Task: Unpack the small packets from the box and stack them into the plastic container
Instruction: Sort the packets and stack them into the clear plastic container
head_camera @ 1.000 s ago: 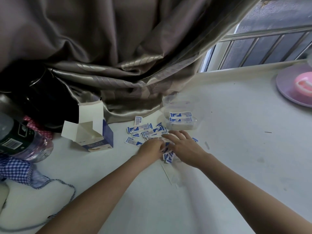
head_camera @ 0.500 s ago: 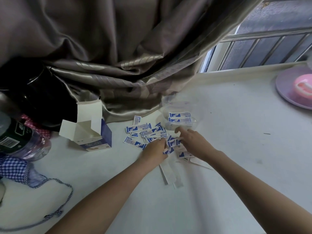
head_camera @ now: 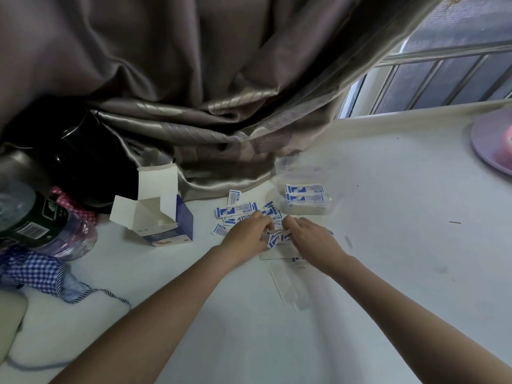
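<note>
**Between two hands, a small bundle of packets over the pile**

Just short of the plastic container, the left hand and right hand meet over the loose packets, fingers curled round a few blue-and-white ones pinched between them. Two packets already lie flat in the container; the rest are scattered on the table, and the box stands open to the left, apparently emptied.

The risk, as I judge it, is the bundle fanning apart: the slips look thin and slick, so an uneven pinch could spill them or land them askew on the stack. A careless reach might also nudge the light container.

The white table is smooth, with faint marks. A grey curtain drapes onto it behind; a barred window sits at right, a purple plate near it, checked cloth and a bottle at left.
</note>
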Action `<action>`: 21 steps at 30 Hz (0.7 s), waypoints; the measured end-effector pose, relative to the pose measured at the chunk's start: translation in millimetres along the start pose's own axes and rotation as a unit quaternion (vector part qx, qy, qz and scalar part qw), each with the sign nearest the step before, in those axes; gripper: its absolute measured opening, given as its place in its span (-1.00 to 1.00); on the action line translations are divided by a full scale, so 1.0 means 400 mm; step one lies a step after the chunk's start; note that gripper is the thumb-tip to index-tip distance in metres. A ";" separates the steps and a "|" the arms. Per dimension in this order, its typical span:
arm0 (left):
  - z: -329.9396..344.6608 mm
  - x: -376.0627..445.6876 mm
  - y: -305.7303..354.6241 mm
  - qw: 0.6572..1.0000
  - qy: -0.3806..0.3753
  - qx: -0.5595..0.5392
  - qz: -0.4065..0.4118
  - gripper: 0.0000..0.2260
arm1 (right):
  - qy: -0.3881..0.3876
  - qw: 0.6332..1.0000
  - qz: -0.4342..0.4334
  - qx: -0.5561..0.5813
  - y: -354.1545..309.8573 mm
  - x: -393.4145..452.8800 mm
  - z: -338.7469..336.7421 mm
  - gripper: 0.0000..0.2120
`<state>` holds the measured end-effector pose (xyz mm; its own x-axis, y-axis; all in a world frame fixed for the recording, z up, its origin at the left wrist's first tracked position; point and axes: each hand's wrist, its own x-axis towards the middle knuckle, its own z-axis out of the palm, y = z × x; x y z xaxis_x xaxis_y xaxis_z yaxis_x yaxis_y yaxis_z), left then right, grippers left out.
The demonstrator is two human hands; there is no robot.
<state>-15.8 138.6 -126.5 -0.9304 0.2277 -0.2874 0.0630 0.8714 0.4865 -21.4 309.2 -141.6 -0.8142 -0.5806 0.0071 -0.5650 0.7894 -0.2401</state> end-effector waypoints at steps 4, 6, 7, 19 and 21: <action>-0.001 -0.018 -0.022 0.998 -0.065 0.017 -0.003 -0.64 | 0.014 0.999 -0.025 -0.021 -0.014 0.009 0.037 -0.60; 0.012 -0.021 -0.020 0.998 -0.064 0.018 -0.002 -0.67 | 0.018 0.995 -0.074 -0.057 -0.018 0.009 0.050 -0.68; 0.018 -0.020 -0.019 0.998 -0.060 0.031 -0.001 -0.69 | 0.016 0.993 -0.079 -0.091 -0.016 0.008 0.056 -0.74; 0.036 -0.023 0.009 0.992 -0.052 0.104 0.047 -0.78 | -0.150 0.987 0.057 -0.003 0.007 -0.019 -0.002 -0.79; 0.037 -0.024 0.008 0.995 -0.022 0.084 0.053 -0.81 | -0.127 0.990 0.057 0.035 0.010 -0.013 0.001 -0.79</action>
<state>-1.3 145.5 -134.6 -0.8986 0.3382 -0.2794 0.2236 0.9010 0.3716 -19.3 315.6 -142.9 -0.8077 -0.5263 -0.2659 -0.4528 0.8424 -0.2921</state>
